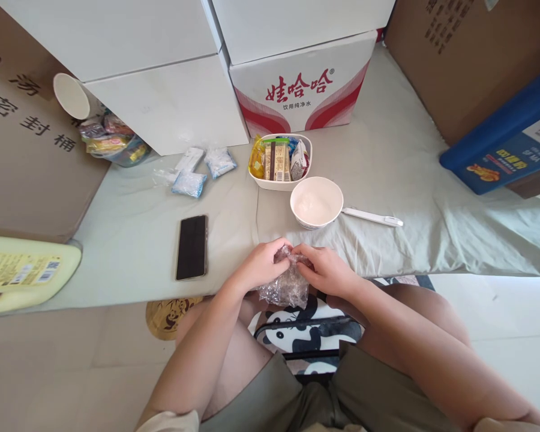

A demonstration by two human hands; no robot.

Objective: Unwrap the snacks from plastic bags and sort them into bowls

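Observation:
A crinkled clear plastic bag [284, 289] hangs between my two hands, in front of the bench edge and above my lap. Its top is bunched up, and I cannot make out what is inside. My left hand [266, 259] pinches the gathered top from the left. From the right, my right hand [326, 270] grips the same top, fingers closed on the plastic. Just beyond them stands a white paper bowl [316, 203] with something pale at its bottom. Right of the bowl lies a white-handled tool [372, 216], its kind unclear.
A white tub [276, 184] of packaged snacks stands behind the bowl. Left are a phone [192, 247], small white packets [189, 183] and a paper cup [72, 96]. Cartons [303, 90] line the back. A yellow jug [27, 270] and a blue package [504, 135] flank the sides.

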